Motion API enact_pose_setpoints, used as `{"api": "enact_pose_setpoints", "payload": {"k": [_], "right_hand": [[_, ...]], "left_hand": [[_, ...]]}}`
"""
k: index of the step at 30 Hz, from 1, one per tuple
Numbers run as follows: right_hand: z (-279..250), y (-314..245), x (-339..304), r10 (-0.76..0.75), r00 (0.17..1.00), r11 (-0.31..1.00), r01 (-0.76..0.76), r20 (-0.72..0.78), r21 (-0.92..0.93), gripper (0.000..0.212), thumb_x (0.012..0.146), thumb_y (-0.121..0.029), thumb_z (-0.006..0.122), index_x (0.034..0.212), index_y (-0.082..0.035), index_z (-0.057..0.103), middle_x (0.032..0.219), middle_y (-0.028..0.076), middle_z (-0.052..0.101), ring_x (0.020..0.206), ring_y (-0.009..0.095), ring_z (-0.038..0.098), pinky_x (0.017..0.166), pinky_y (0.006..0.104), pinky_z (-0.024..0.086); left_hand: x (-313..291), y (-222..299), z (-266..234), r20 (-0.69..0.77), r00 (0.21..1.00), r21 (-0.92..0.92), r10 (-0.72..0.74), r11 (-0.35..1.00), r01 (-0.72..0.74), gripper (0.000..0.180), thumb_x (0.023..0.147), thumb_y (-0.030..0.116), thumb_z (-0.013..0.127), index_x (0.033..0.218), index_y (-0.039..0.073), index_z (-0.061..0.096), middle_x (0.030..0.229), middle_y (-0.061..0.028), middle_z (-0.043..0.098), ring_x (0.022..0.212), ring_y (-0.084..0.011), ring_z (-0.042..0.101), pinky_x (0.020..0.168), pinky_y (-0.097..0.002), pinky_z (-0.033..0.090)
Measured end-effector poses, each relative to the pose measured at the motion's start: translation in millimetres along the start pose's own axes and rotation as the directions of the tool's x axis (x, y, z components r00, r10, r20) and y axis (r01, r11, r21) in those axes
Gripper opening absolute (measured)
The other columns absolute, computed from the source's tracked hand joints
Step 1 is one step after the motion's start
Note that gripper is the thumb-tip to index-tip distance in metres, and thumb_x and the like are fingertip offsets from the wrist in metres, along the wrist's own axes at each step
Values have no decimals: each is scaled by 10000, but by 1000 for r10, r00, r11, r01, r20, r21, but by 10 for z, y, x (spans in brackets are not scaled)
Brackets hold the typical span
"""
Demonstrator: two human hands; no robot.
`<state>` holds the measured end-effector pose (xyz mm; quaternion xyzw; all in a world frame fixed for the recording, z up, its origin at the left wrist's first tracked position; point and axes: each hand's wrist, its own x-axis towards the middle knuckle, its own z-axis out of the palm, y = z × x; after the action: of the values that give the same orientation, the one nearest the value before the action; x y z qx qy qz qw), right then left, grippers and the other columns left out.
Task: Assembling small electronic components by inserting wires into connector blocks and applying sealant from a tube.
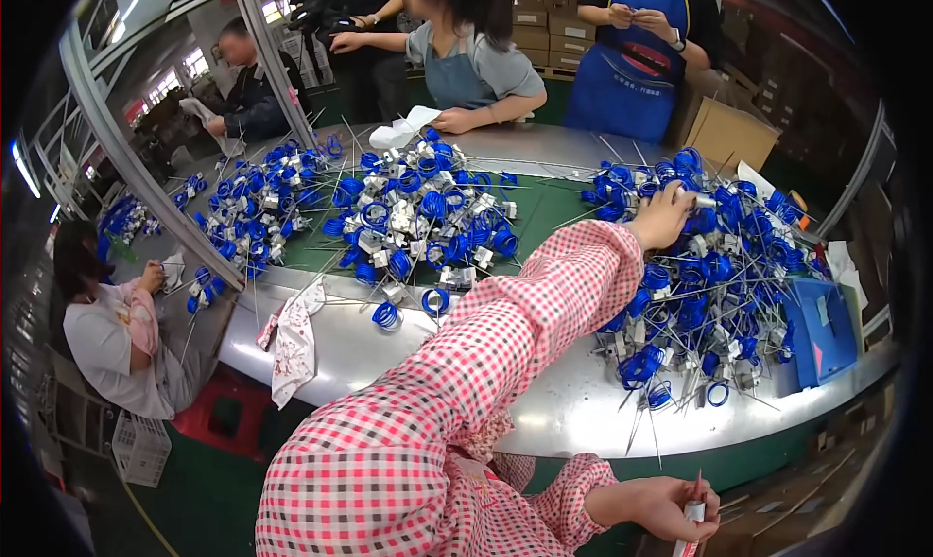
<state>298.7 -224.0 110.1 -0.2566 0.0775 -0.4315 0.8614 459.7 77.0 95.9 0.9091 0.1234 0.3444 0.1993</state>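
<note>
1. A worker in a red-checked sleeve stretches the left hand [663, 217] across the steel-edged bench [544, 421] into the right-hand heap of blue coiled tubes [709, 275], each fitted with a thin metal rod and a white block.
2. That hand's fingers curl closed on one white-tipped piece [702, 201] at the far top of the heap; how firmly it is pinched cannot be told.
3. The right hand [661, 504] waits below the bench's near edge, fingers closed round a slim white piece with a red end [694, 510].
4. The rods in the heap cross and tangle; lifting the chosen piece straight up and slowly looks the surest way to free it without dragging its neighbours.
5. A second heap of coils [408, 217] lies left of the first, on the green belt [544, 217]; seated co-workers sit beyond it.
</note>
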Motion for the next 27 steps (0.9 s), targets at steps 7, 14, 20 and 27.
{"api": "enact_pose_setpoints", "payload": {"k": [7, 14, 20, 27], "right_hand": [[53, -282, -35, -13, 1000, 997, 11, 23, 77, 176, 829, -194, 431, 744, -41, 451, 662, 40, 460, 568, 143, 415, 500, 216, 328], [17, -489, -351, 14, 975, 1000, -10, 222, -17, 232, 861, -188, 404, 671, -56, 393, 649, 29, 396, 540, 114, 377, 480, 207, 300], [-120, -300, -1075, 127, 836, 928, 90, 533, -362, 166, 740, -94, 450, 594, -42, 391, 579, 37, 440, 532, 140, 424, 519, 244, 339], [-967, -63, -1831, 595, 278, 799, -110, 754, -591, 98, 806, -69, 518, 877, -14, 476, 790, 51, 508, 714, 123, 480, 668, 227, 384]], "left_hand": [[-141, 108, -464, 227, 966, 177, 123, 970, -165, 516, 822, 234, 457, 1305, 161, 289, 1285, -168, 315, 1165, -362, 325, 915, -521, 277], [-97, 770, -2489, -524, 546, 74, 653, 674, -735, 261, 756, 133, 550, 1008, 67, 564, 831, -120, 563, 815, -259, 515, 647, -360, 392], [-1219, 489, -3608, -534, 733, 92, 421, 891, -444, 294, 795, 156, 514, 1071, 55, 524, 944, -124, 550, 848, -224, 516, 686, -328, 403], [-2125, 41, -3960, -576, 783, 4, 235, 958, -285, 284, 805, 146, 497, 1070, 47, 517, 956, -117, 548, 852, -215, 517, 702, -318, 404]]}}
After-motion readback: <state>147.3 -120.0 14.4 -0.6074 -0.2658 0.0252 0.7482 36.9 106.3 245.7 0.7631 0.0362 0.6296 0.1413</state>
